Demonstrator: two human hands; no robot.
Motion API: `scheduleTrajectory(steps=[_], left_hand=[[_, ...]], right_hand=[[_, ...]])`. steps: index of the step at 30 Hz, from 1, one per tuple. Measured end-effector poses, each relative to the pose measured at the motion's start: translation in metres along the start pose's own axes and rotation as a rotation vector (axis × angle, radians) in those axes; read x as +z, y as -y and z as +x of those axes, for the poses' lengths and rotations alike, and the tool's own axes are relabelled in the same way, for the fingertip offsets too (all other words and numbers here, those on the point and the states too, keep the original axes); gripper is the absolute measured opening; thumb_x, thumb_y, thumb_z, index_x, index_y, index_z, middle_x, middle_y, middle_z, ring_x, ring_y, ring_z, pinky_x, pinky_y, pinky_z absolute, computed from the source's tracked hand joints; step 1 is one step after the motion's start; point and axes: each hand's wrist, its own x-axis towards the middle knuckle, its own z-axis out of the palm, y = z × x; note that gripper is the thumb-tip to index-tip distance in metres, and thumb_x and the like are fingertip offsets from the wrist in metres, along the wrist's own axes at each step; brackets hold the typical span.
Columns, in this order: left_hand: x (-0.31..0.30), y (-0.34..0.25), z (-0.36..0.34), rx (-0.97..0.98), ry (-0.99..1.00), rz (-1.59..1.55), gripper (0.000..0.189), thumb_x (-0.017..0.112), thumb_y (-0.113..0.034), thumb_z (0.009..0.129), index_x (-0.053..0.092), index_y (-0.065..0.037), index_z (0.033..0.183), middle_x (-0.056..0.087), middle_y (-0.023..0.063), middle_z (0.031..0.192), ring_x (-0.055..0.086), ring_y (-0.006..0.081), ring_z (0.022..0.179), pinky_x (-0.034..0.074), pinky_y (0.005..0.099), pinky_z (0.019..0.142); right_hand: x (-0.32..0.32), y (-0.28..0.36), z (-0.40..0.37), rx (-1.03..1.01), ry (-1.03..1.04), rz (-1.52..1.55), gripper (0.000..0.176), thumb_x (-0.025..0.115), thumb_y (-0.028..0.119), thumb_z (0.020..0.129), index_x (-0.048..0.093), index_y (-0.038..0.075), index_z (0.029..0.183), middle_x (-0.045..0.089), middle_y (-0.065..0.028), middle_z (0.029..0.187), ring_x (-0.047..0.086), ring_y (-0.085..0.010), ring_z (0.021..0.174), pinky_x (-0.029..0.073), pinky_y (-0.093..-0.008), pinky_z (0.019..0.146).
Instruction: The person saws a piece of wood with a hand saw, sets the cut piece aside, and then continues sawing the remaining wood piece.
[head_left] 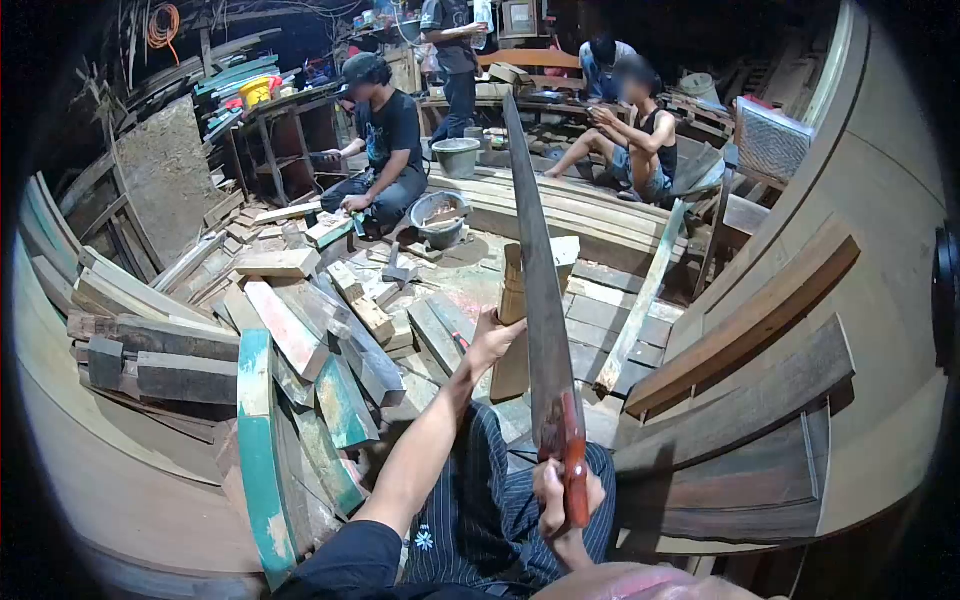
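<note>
My right hand [556, 497] is closed around the red-brown handle of a handsaw [541, 290]. Its long dark blade points away from me, with the tip high toward the back of the room. To the left of the blade, my left hand [493, 340] grips a wooden block [513, 287] that stands up between my knees and the floor ahead. The saw blade overlaps part of this wood in the view. A hammer [398, 265] lies on the floor beyond my left hand.
Loose offcuts and painted beams [258, 440] pile up at my left. Planks [745, 320] lean along the right side. A bucket [440, 218] stands ahead, near a seated person [385, 140]. Other people sit and stand farther back around long stacked boards [550, 205].
</note>
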Motion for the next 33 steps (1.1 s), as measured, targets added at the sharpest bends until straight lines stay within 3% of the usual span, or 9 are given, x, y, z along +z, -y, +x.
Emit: scheduleTrajectory(steps=[5, 7, 8, 12, 19, 23, 26, 30, 33], left_hand=[[-0.015, 0.005, 0.009, 0.064, -0.081, 0.111, 0.014, 0.073, -0.011, 0.085, 0.07, -0.001, 0.095, 0.069, -0.0013, 0.085, 0.06, 0.005, 0.075, 0.049, 0.0238, 0.066], [-0.001, -0.016, 0.007, 0.046, -0.162, 0.035, 0.017, 0.08, -0.019, 0.08, 0.069, -0.005, 0.082, 0.062, -0.0034, 0.069, 0.055, 0.0056, 0.061, 0.044, 0.023, 0.054], [-0.004, -0.017, 0.005, 0.031, -0.155, 0.076, 0.017, 0.08, -0.018, 0.08, 0.069, -0.005, 0.082, 0.062, -0.0032, 0.069, 0.055, 0.0055, 0.061, 0.044, 0.023, 0.054], [-0.005, -0.005, 0.005, -0.004, -0.061, 0.032, 0.021, 0.08, -0.019, 0.08, 0.071, -0.003, 0.091, 0.067, 0.0007, 0.075, 0.059, 0.007, 0.067, 0.049, 0.0245, 0.06], [-0.018, 0.074, 0.011, -0.098, 0.133, -0.008, 0.031, 0.069, 0.002, 0.078, 0.064, 0.002, 0.108, 0.066, 0.0064, 0.1, 0.06, 0.0081, 0.084, 0.049, 0.0238, 0.071], [0.003, -0.009, -0.001, -0.218, 0.166, 0.314, 0.035, 0.061, 0.006, 0.076, 0.06, 0.002, 0.111, 0.063, 0.0027, 0.1, 0.059, 0.0078, 0.081, 0.047, 0.0222, 0.066], [0.013, -0.028, -0.018, -0.217, 0.111, -0.077, 0.029, 0.058, 0.004, 0.07, 0.065, 0.005, 0.098, 0.067, 0.0051, 0.091, 0.061, 0.0143, 0.079, 0.049, 0.0308, 0.071], [-0.018, 0.061, 0.002, 0.049, 0.135, 0.207, 0.033, 0.06, 0.0, 0.069, 0.062, 0.005, 0.101, 0.062, 0.0063, 0.088, 0.057, 0.017, 0.077, 0.046, 0.035, 0.066], [-0.02, 0.059, 0.002, -0.243, 0.05, 0.292, 0.037, 0.06, -0.001, 0.069, 0.06, 0.006, 0.105, 0.061, 0.0062, 0.086, 0.057, 0.0166, 0.078, 0.046, 0.0324, 0.066]], right_hand=[[-0.028, -0.018, -0.054, -0.06, 0.052, -0.179, 0.012, 0.068, 0.009, 0.074, 0.064, -0.002, 0.072, 0.059, -0.0099, 0.06, 0.061, -0.0206, 0.051, 0.05, -0.0317, 0.055], [-0.038, -0.014, -0.069, -0.158, 0.066, -0.145, 0.016, 0.065, 0.011, 0.078, 0.063, -0.005, 0.076, 0.064, -0.0111, 0.064, 0.061, -0.0156, 0.054, 0.049, -0.0275, 0.054], [-0.046, -0.016, -0.076, -0.373, 0.189, -0.407, 0.01, 0.062, 0.014, 0.086, 0.065, 0.005, 0.086, 0.065, -0.0061, 0.072, 0.063, -0.0245, 0.06, 0.046, -0.0345, 0.049], [-0.052, -0.01, -0.068, -0.264, 0.165, -0.104, 0.015, 0.065, 0.011, 0.077, 0.063, -0.004, 0.076, 0.064, -0.0118, 0.065, 0.063, -0.0162, 0.056, 0.05, -0.0279, 0.054], [-0.021, -0.007, -0.013, -0.079, 0.008, -0.134, 0.011, 0.063, 0.008, 0.078, 0.062, -0.003, 0.076, 0.059, -0.0113, 0.062, 0.06, -0.0207, 0.052, 0.046, -0.0307, 0.051], [-0.021, -0.013, -0.008, -0.04, 0.024, -0.052, 0.016, 0.063, 0.012, 0.083, 0.063, -0.004, 0.079, 0.06, -0.0084, 0.063, 0.059, -0.0149, 0.052, 0.046, -0.0285, 0.051], [-0.021, -0.01, -0.014, -0.052, 0.016, -0.091, 0.018, 0.063, 0.012, 0.084, 0.064, -0.005, 0.083, 0.062, -0.0084, 0.064, 0.059, -0.0127, 0.053, 0.046, -0.0262, 0.053], [-0.017, -0.024, -0.021, -0.126, -0.014, -0.102, 0.016, 0.063, 0.013, 0.084, 0.065, -0.003, 0.082, 0.059, -0.0066, 0.061, 0.059, -0.0123, 0.053, 0.046, -0.0266, 0.052], [-0.012, -0.012, -0.024, -0.019, -0.013, -0.063, 0.016, 0.065, 0.013, 0.082, 0.066, -0.003, 0.081, 0.06, -0.0065, 0.061, 0.059, -0.0129, 0.053, 0.046, -0.0271, 0.053]])
